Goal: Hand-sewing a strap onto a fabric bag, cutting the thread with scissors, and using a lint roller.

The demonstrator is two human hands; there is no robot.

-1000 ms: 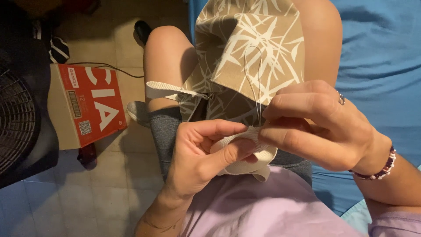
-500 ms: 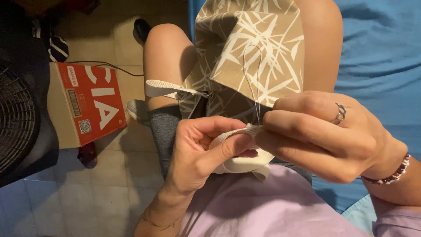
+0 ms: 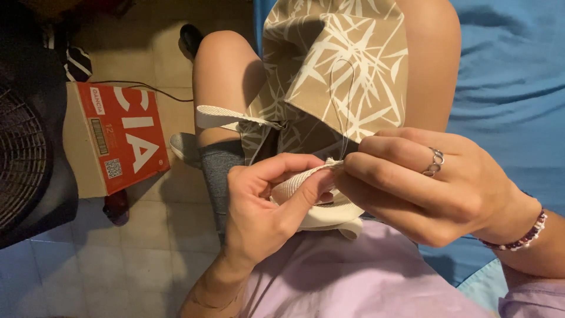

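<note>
- Left hand curls around a cream webbing strap, thumb pressed along its top and fingers folded beneath; the strap's loose coil sits under both hands, over the lap
- Right hand pinches shut on the strap's end just beside the left thumb, fingertips touching the webbing; a silver ring sits on one finger and a beaded bracelet circles the wrist
- Thin thread loops upward from the pinch point across the fabric; whether a needle is held cannot be told
- Tan fabric with a white leaf print drapes over the bare knees beyond the hands; a second cream strap runs out from its left edge
- Lilac shirt fills the near foreground; blue bedsheet lies to the right
- Red-and-white cardboard box stands on the tiled floor at left, beside a dark fan grille
</note>
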